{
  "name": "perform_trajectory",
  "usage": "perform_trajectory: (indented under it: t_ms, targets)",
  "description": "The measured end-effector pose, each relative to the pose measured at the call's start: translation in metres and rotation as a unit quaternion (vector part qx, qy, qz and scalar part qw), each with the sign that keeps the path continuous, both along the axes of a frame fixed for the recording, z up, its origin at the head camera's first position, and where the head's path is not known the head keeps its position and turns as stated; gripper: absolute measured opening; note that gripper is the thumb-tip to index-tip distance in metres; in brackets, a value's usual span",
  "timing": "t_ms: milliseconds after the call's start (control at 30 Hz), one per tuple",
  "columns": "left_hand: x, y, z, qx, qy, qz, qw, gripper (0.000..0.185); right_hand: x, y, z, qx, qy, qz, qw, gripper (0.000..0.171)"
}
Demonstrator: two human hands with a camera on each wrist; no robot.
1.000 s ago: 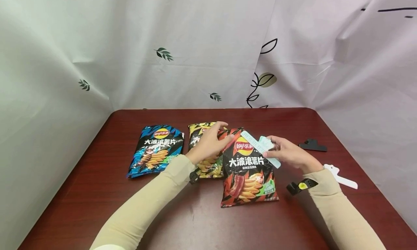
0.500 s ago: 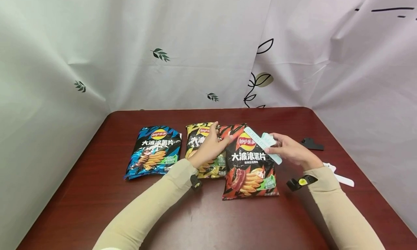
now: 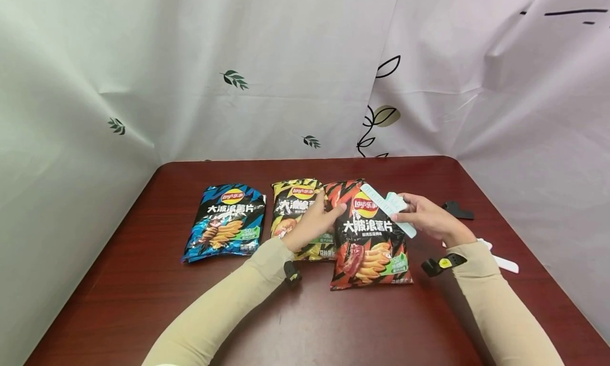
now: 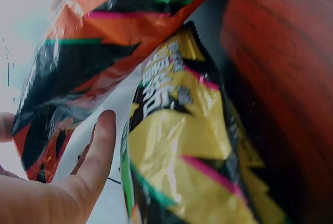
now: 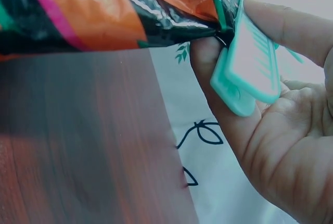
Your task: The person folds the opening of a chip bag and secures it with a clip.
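My left hand holds the upper left edge of a red-and-black bag of chips, its thumb over the front. In the left wrist view the orange-and-black foil of that bag runs between thumb and fingers. A pale mint bag clip lies slantwise across the bag's upper right corner. My right hand pinches this clip, thumb on one side and fingers on the other. Up close in the right wrist view, the clip sits right against the gathered corner of the bag. A yellow bag of chips lies partly behind the left hand.
A blue bag of chips lies at the left of the dark red table. To the right are a black clip and a white clip, partly covered by the right forearm. White patterned cloth hangs around the table.
The red-and-black bag, with both hands and the mint clip, has moved a little away and to the right. More of the yellow bag shows now. Both hands keep their holds.
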State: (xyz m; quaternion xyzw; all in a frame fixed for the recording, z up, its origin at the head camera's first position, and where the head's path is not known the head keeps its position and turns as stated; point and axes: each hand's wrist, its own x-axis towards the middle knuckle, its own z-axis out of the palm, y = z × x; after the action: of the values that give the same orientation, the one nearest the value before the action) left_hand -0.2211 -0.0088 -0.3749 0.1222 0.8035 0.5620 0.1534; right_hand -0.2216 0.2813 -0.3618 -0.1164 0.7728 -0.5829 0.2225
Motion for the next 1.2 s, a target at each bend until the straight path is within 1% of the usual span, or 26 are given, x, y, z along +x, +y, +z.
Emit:
perform_trajectory:
  t_ms: [100, 267, 333, 367, 433, 567, 667, 767, 933, 1033, 1200]
  targets:
    - [0.002, 0.003, -0.001, 0.005, -0.003, -0.006, 1.0, 0.089, -0.001, 0.002, -0.001, -0.001, -0.001, -0.002, 1.0, 0.063]
    - [0.004, 0.009, -0.003, 0.028, -0.001, -0.016, 0.9995, 0.066, -0.004, 0.007, -0.004, 0.003, 0.01, -0.006, 1.0, 0.067]
    - [0.004, 0.011, -0.003, 0.034, 0.003, -0.02, 0.9992, 0.055, -0.005, 0.009, -0.005, 0.006, 0.016, -0.006, 1.0, 0.068]
    - [0.004, 0.012, -0.003, 0.031, 0.005, -0.019, 0.9993, 0.052, -0.006, 0.01, -0.005, 0.009, 0.018, -0.007, 1.0, 0.068]
    - [0.004, 0.014, -0.003, 0.025, 0.008, -0.017, 0.9995, 0.049, -0.007, 0.011, -0.004, 0.009, 0.017, -0.008, 1.0, 0.069]
    - [0.004, 0.017, -0.003, 0.008, 0.012, -0.01, 0.9998, 0.047, -0.008, 0.013, -0.002, 0.032, 0.011, -0.019, 0.999, 0.082]
    - [0.004, 0.02, -0.002, 0.004, 0.016, -0.008, 0.9998, 0.047, -0.009, 0.014, 0.0, 0.041, 0.004, -0.026, 0.999, 0.087]
    - [0.004, 0.024, 0.0, 0.005, 0.015, -0.008, 0.9998, 0.047, -0.012, 0.017, 0.003, 0.044, 0.005, -0.031, 0.999, 0.085]
    - [0.001, 0.031, 0.002, 0.016, 0.006, -0.007, 0.9998, 0.046, -0.017, 0.022, 0.003, 0.025, 0.009, -0.031, 0.999, 0.079]
    - [-0.002, 0.035, 0.003, 0.023, 0.005, -0.008, 0.9997, 0.045, -0.019, 0.025, 0.003, 0.004, 0.003, -0.027, 1.0, 0.072]
    - [-0.01, 0.044, 0.005, 0.024, 0.006, 0.0, 0.9997, 0.041, -0.023, 0.031, 0.01, -0.01, -0.008, -0.029, 0.999, 0.062]
